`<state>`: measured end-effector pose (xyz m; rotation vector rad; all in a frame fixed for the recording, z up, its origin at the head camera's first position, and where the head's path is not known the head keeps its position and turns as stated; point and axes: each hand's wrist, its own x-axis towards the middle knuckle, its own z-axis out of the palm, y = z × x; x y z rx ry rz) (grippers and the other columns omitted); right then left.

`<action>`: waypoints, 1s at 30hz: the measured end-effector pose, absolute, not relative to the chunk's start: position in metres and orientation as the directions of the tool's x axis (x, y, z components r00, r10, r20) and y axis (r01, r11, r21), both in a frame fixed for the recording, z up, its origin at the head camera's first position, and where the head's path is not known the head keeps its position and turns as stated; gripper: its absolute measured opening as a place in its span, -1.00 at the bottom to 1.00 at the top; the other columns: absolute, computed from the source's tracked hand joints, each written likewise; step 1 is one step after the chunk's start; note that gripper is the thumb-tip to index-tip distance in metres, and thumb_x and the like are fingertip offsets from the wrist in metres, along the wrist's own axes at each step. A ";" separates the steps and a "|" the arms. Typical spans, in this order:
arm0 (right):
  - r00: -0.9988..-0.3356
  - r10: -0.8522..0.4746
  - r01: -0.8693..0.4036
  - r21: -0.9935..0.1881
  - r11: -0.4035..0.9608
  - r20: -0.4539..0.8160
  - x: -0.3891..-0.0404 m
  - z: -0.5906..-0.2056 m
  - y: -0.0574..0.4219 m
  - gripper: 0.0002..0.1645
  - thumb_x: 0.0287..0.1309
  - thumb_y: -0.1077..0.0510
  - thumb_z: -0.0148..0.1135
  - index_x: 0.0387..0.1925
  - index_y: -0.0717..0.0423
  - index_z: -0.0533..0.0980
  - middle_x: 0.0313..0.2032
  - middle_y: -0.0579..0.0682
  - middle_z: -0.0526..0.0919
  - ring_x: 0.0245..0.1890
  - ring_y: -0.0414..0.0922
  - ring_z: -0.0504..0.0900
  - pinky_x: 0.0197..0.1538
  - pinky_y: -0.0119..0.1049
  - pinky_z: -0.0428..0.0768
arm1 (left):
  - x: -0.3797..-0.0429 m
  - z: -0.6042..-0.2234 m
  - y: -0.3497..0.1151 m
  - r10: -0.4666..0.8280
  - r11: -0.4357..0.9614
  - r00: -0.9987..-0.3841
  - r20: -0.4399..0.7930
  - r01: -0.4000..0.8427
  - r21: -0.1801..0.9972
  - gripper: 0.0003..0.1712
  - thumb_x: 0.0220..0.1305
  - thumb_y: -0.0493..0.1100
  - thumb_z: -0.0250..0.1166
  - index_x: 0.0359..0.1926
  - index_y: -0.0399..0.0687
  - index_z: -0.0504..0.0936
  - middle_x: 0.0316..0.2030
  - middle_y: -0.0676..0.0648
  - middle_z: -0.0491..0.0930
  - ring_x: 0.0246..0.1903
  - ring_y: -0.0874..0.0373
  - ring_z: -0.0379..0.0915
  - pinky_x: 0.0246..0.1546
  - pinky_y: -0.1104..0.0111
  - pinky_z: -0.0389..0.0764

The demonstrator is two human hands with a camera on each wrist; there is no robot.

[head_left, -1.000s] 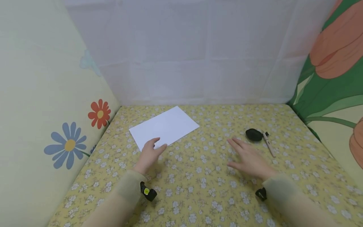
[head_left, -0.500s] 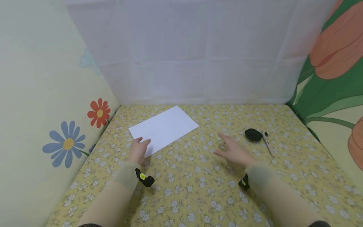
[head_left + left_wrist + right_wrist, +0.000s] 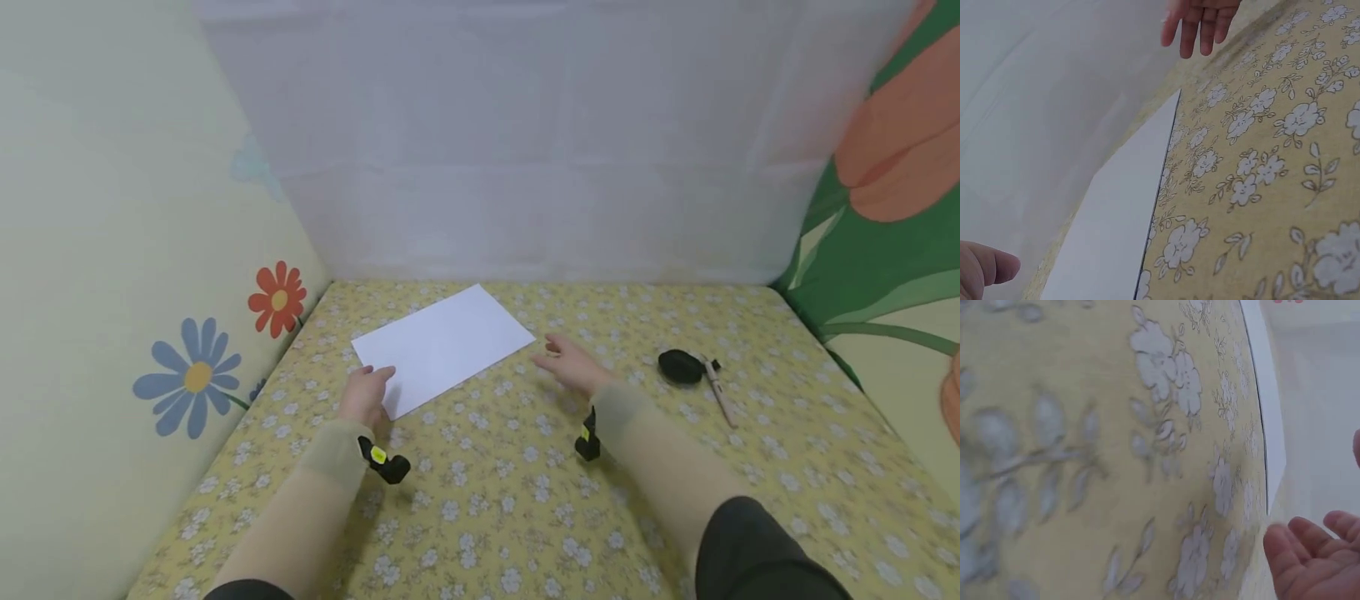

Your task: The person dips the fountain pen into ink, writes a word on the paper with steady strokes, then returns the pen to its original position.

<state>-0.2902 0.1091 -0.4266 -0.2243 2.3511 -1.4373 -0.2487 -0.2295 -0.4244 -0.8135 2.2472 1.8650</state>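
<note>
A blank white sheet of paper [image 3: 450, 346] lies at a slant on the flowered tablecloth, left of the middle. At its near left corner is my left hand [image 3: 363, 396], thumb toward the sheet and nothing gripped. My right hand [image 3: 573, 365] hovers just off the sheet's right corner, fingers loosely bent and holding nothing. In the left wrist view the left thumb [image 3: 997, 265] shows beside the paper [image 3: 1110, 200], with the right hand [image 3: 1204, 25] beyond its far end. The right wrist view has the right fingers [image 3: 1285, 550] near the end of the paper's edge [image 3: 1266, 412].
To the right on the yellow tablecloth [image 3: 517, 500] lie a black oval object [image 3: 681, 367] and a slim beige pen-like tool [image 3: 720, 393] with a dark tip. A white cloth [image 3: 525, 167] hangs behind the table, and painted flower panels stand on both sides.
My right hand has moved left, away from the black object, to the paper's right corner. My left hand has shifted left and back to the near left corner. The paper has stayed put.
</note>
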 end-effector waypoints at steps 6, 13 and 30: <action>-0.917 -0.325 0.033 -0.857 0.515 -0.231 -0.304 -0.429 0.098 -0.04 0.34 -0.20 0.07 0.51 0.08 -0.14 0.48 0.15 -0.01 0.43 0.16 0.05 0.39 0.12 0.07 | -0.253 -0.429 -0.231 -0.317 0.081 -0.849 -0.422 -0.467 0.880 -0.15 0.40 -0.07 0.06 0.49 -0.31 -0.16 0.46 -0.37 -0.15 0.43 -0.25 -0.21 0.39 -0.01 0.01; -0.923 -0.260 0.093 -0.820 0.564 -0.284 -0.318 -0.443 0.093 -0.06 0.35 -0.19 0.05 0.50 0.13 -0.12 0.43 0.23 0.09 0.38 0.19 0.16 0.36 0.11 0.18 | -0.253 -0.431 -0.230 -0.284 0.069 -0.847 -0.449 -0.486 0.871 -0.13 0.41 -0.08 0.04 0.49 -0.32 -0.23 0.46 -0.37 -0.16 0.43 -0.26 -0.23 0.38 -0.03 0.00; -0.967 -0.178 0.025 -0.768 0.641 -0.180 -0.337 -0.456 0.068 -0.33 0.25 -0.08 0.18 0.28 0.16 0.31 0.21 0.18 0.44 0.16 0.13 0.44 0.20 0.02 0.42 | -0.263 -0.435 -0.238 -0.439 0.161 -0.829 -0.345 -0.451 0.878 -0.26 0.28 -0.36 -0.15 0.47 -0.34 -0.08 0.41 -0.38 0.02 0.06 -0.17 0.27 -0.43 0.23 0.45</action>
